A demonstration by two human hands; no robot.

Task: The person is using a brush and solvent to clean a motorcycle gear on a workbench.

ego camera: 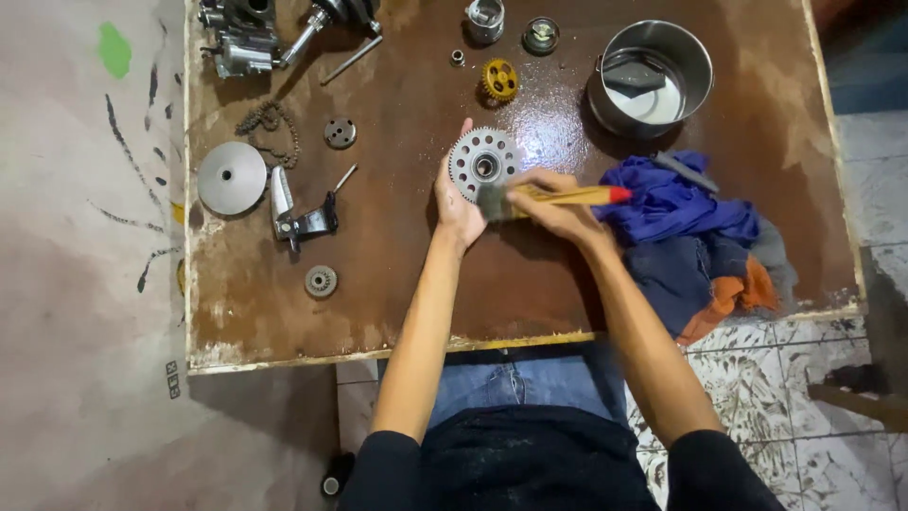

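My left hand (457, 203) cups a round toothed steel gear (483, 164), ringed with holes around a hollow hub, above the wet brown bench (397, 274). My right hand (560, 210) is closed around a wooden-handled brush (558, 197), its bristles touching the gear's lower edge. Blue rags (676, 213) lie just beside.

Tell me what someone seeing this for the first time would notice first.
At the middle of the brown table, the left hand holds up a toothed metal gear while the right hand works a yellow-handled brush against it. To the right lies a heap of blue and orange rags, with a steel pot behind it. A small yellow gear stands out among grey parts at the far edge.
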